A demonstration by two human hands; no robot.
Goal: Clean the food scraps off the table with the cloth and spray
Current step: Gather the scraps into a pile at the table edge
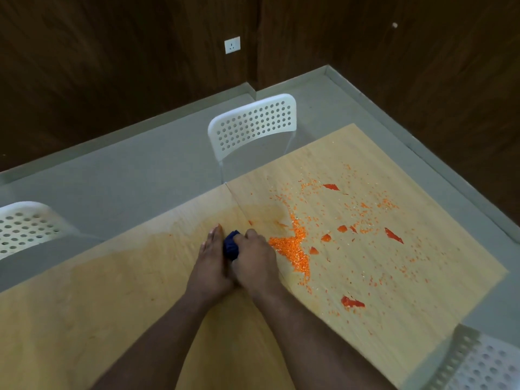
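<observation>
Two hands meet on the table (112,319): right hand (254,261) grips cloth (231,244), left hand (211,263) lies flat.

Two bare forearms are showing from the bottom edge of the view, with no sleeve, watch, band or ring appearing on either. The left hand (211,263) and the right hand (257,261) are both wearing no gloves. Wrists are showing uncovered, and the nails are looking short, though blurred.

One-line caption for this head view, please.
Both hands, left hand and right hand, bunch a dark blue cloth beside orange food scraps on the wooden table.
</observation>
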